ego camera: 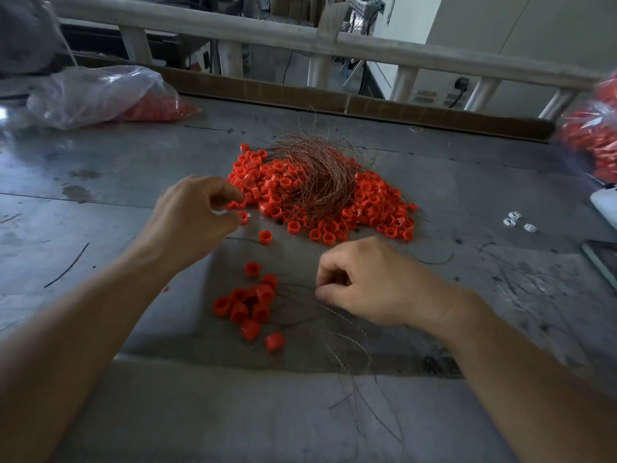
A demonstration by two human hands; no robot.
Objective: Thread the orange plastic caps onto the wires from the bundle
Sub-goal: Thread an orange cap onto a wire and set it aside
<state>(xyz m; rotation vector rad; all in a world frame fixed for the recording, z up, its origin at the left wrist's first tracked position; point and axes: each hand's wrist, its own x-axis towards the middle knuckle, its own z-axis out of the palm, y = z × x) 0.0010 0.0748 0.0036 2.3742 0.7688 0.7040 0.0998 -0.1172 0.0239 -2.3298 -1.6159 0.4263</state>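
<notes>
A cluster [248, 305] of caps, probably threaded, lies just left of the fingers of the right hand [374, 285], which pinch a wire [300, 286]. The fingers of the left hand [193, 215] pinch a cap [243, 217] beside the pile [334, 208], mostly unthreaded, under the bundle [314, 175].

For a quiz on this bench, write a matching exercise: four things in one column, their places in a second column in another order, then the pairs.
Things
1. wire bundle
2. cardboard strip
3. white bits
4. small cap cluster

Places
A. along the far edge of the table
B. just left of the right hand
C. on top of the big cap pile
D. on the table's right side

Pairs: 1-C, 2-A, 3-D, 4-B
</notes>
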